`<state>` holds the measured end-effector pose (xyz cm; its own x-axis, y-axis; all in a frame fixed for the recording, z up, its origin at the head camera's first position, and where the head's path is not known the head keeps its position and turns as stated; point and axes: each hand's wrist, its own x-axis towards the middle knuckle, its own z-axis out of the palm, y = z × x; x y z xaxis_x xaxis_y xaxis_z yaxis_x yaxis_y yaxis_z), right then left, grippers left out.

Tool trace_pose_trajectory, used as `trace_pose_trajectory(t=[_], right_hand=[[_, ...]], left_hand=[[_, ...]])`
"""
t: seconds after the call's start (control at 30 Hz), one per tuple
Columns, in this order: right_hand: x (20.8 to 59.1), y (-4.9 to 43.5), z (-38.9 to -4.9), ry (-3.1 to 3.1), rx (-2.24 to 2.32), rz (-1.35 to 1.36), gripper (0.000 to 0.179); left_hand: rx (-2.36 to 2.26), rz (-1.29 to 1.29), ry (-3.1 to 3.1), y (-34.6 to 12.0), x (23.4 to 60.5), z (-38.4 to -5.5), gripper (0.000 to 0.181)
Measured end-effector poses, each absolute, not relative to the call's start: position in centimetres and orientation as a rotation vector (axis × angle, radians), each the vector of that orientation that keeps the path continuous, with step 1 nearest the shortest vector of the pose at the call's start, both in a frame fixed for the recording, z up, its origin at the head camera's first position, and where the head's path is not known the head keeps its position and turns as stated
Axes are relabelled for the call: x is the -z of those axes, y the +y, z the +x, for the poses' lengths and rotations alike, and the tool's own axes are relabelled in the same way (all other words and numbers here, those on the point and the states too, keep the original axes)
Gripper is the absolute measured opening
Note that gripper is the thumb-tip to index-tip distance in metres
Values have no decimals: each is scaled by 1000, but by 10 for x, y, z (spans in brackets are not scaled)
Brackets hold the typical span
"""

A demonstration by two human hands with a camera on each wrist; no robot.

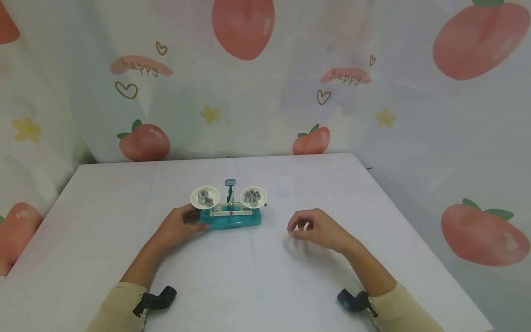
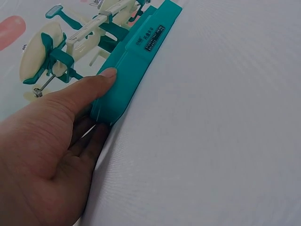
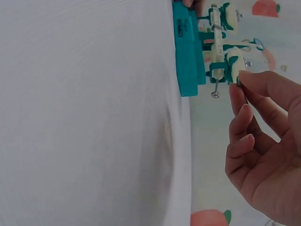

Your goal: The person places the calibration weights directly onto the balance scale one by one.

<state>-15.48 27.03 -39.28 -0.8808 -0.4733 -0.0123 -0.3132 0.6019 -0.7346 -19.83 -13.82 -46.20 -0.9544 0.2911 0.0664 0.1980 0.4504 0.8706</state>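
A teal balance scale [image 1: 230, 220] with two cream pans stands on the white table. Several metal weights [image 1: 203, 197] sit in its left pan [image 1: 213, 189], and several more [image 1: 253, 198] in the right pan [image 1: 262, 192]. My left hand [image 1: 178, 227] grips the left end of the teal base [image 2: 136, 61], thumb on the front face and fingers round the end. To the right of the scale, above the tabletop, my right hand [image 1: 317, 228] pinches a small shiny piece [image 3: 238, 81] between thumb and forefinger. Fingertips hide most of that piece, so its kind is unclear.
White cloth covers the table [image 1: 249, 276]. A hanging fabric backdrop [image 1: 265, 101] with printed peaches rises behind the back edge and along the sides. Dark wrist cameras [image 1: 159, 299] are strapped at both sleeves.
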Motion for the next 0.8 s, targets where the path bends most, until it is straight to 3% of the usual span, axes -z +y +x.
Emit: trace_pose_trajectory(t=[0.8], right_hand=[[373,250,-169,2705,1345,-589,8]], left_hand=[[-1530,449,2604,-139,463,-198,73]])
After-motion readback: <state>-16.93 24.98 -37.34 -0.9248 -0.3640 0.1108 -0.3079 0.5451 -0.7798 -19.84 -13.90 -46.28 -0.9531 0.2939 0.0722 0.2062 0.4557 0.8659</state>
